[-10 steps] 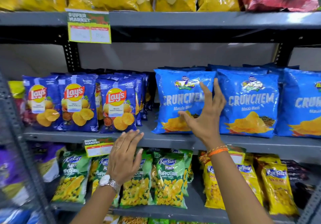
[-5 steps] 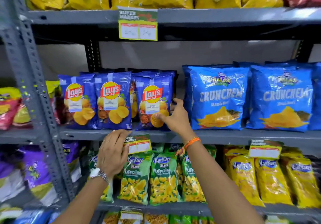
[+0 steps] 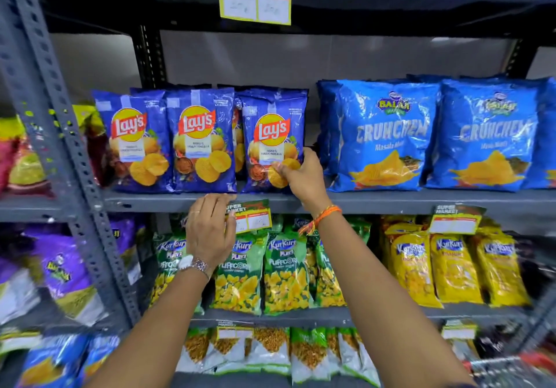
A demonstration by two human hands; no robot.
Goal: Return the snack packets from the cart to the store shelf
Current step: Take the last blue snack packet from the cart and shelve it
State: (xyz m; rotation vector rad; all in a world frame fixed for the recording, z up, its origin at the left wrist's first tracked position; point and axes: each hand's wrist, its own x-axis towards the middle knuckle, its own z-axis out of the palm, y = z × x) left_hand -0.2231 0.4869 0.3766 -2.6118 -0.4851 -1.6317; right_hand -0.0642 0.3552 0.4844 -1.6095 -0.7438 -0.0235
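One Lay's packet (image 3: 272,143), upright at the right of its row on the shelf (image 3: 391,199), is pinched in our right hand (image 3: 304,177); tugging could topple its neighbours, our left hand (image 3: 209,231) resting empty.

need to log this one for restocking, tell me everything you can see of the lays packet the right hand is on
The rightmost Lay's packet is a glossy dark blue plastic bag with the red and yellow Lay's logo, "India's Magic Masala" text and pictured ridged chips. It stands upright at the front of the middle shelf, sealed and puffed, with more Lay's bags behind and left of it. The right hand grips its lower right corner, thumb on the front. The left hand is not touching it.
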